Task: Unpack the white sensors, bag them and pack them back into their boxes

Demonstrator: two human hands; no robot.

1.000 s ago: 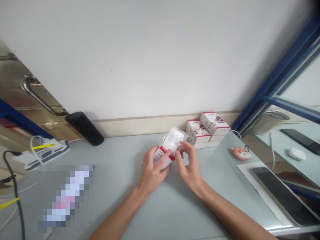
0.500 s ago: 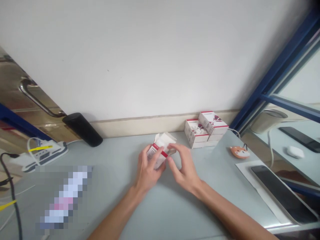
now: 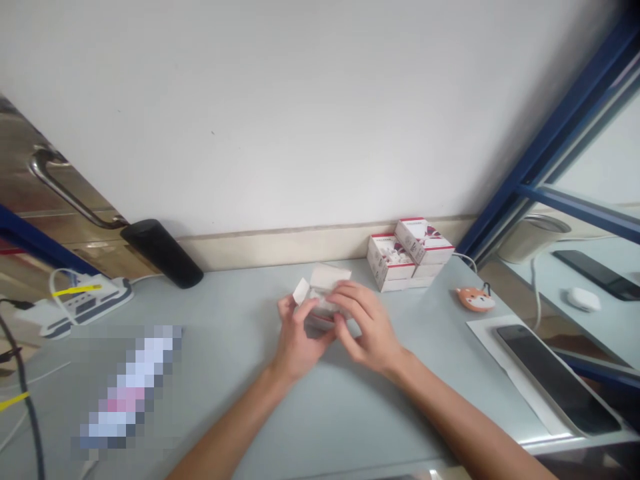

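Note:
A small white cardboard box [image 3: 330, 275] with its flaps folded out is held between both hands above the middle of the table. My left hand [image 3: 299, 337] grips it from the left, thumb at the near side and fingers along the side and rim. My right hand [image 3: 367, 327] is curled at the box's right side, its fingers over the opening and its thumb near the front edge. Whether those fingers grip the box wall or something inside is hidden. The box's opening faces up toward me.
Several white-and-red boxes [image 3: 410, 257] are stacked by the wall at the right. An orange animal-face case [image 3: 475, 300] and a phone [image 3: 557, 377] lie farther right. At the left are a black cylinder [image 3: 163, 253], a power strip [image 3: 93, 310] and a pixelated patch [image 3: 133, 387].
The box has tipped so its opening now faces me and its printed red-and-white side is out of sight. My right fingers have moved over the opening.

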